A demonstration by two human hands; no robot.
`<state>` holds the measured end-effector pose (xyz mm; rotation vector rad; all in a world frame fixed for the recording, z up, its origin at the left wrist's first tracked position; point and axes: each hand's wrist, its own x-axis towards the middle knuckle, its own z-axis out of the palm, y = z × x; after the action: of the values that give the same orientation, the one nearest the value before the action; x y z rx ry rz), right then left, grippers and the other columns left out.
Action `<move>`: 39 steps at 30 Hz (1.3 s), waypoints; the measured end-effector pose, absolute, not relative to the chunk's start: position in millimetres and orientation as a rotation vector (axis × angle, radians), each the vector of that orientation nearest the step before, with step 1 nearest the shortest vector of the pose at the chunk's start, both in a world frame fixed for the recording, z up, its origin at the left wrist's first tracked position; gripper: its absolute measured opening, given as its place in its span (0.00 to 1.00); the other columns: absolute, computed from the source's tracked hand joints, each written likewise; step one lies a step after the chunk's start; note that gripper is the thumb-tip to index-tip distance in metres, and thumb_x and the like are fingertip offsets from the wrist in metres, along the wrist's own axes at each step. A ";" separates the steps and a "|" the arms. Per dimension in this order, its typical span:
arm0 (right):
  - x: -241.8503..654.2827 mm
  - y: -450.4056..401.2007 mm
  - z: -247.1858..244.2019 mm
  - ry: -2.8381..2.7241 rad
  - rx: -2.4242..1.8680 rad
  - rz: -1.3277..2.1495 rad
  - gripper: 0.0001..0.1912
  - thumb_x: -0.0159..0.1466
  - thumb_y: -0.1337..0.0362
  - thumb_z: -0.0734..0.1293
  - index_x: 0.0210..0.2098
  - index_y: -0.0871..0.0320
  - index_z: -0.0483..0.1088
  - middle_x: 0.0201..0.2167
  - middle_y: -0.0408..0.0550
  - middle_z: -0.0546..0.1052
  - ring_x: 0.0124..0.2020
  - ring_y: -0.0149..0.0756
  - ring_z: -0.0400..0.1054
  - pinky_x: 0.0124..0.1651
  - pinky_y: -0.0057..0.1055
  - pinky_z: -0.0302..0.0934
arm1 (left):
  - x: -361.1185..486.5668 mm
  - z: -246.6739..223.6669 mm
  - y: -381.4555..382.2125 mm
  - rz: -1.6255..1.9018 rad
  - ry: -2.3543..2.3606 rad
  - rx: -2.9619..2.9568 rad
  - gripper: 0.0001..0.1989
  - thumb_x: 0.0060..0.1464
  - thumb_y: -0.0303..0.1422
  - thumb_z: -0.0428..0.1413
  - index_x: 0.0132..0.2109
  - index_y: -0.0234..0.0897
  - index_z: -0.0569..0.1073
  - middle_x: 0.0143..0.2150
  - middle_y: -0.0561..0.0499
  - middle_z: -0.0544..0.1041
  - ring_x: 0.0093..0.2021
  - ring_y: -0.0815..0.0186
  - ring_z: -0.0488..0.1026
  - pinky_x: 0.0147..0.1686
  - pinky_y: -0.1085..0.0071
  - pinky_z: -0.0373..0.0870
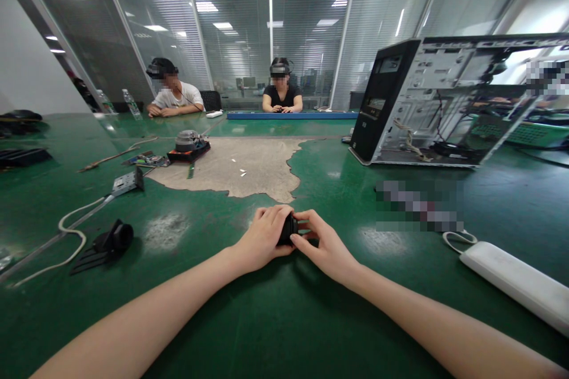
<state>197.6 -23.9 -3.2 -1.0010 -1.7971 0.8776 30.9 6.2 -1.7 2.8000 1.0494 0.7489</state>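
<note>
A small black object (288, 230) is between my two hands, low over the green table (275, 320) near the middle of the view. My left hand (267, 234) wraps round its left side, fingers over the top and thumb below. From the right, my right hand (322, 241) grips its edge with fingertips and thumb. The hands hide much of the object, so what it is cannot be told. Beyond them lies a worn beige patch (249, 166) of tabletop with small white scraps on it.
An open computer case (386, 100) stands at the right, with a white power strip (515, 284) nearer. At the left lie a black part (113, 240), a metal part with a cable (128, 182) and a cooler (189, 145). Two people sit across the table.
</note>
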 end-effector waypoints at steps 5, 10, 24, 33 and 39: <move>197.6 -24.1 -3.8 -1.802 -0.972 0.759 0.10 0.58 0.69 0.62 0.40 0.55 0.63 0.43 0.49 0.66 0.45 0.36 0.64 0.40 0.32 0.66 | 30.3 -0.8 5.4 0.756 1.042 2.790 0.30 0.45 0.30 0.57 0.53 0.38 0.52 0.52 0.43 0.64 0.52 0.56 0.61 0.47 0.59 0.56; 197.3 -20.3 -8.3 -1.753 -1.013 0.913 0.16 0.59 0.68 0.61 0.47 0.55 0.59 0.44 0.50 0.67 0.43 0.35 0.66 0.40 0.34 0.67 | 31.4 0.1 5.1 0.755 1.054 2.769 0.29 0.45 0.31 0.57 0.53 0.38 0.52 0.51 0.43 0.65 0.51 0.56 0.62 0.46 0.59 0.56; 197.4 -22.2 -6.5 -1.761 -0.992 0.834 0.13 0.58 0.68 0.62 0.43 0.55 0.61 0.43 0.49 0.67 0.45 0.36 0.65 0.41 0.33 0.66 | 31.3 -1.7 5.9 0.764 1.054 2.774 0.29 0.45 0.31 0.57 0.53 0.38 0.52 0.50 0.43 0.65 0.51 0.56 0.62 0.46 0.60 0.56; 197.5 -22.3 -4.6 -1.793 -1.005 0.904 0.15 0.59 0.68 0.61 0.46 0.54 0.60 0.42 0.48 0.68 0.41 0.34 0.67 0.41 0.33 0.67 | 30.6 -1.9 6.3 0.771 1.048 2.773 0.29 0.45 0.31 0.57 0.53 0.38 0.53 0.51 0.43 0.65 0.51 0.55 0.62 0.46 0.59 0.56; 197.1 -23.4 -5.4 -1.815 -0.977 0.732 0.09 0.59 0.68 0.61 0.41 0.55 0.64 0.42 0.48 0.65 0.45 0.36 0.63 0.42 0.33 0.66 | 30.2 -1.6 5.9 0.766 1.047 2.774 0.30 0.45 0.32 0.58 0.53 0.37 0.52 0.51 0.43 0.65 0.51 0.56 0.61 0.47 0.60 0.55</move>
<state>197.1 -23.4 -5.4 -0.9770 -1.8152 0.7320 30.2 5.9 -1.6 2.7744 1.0470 0.7665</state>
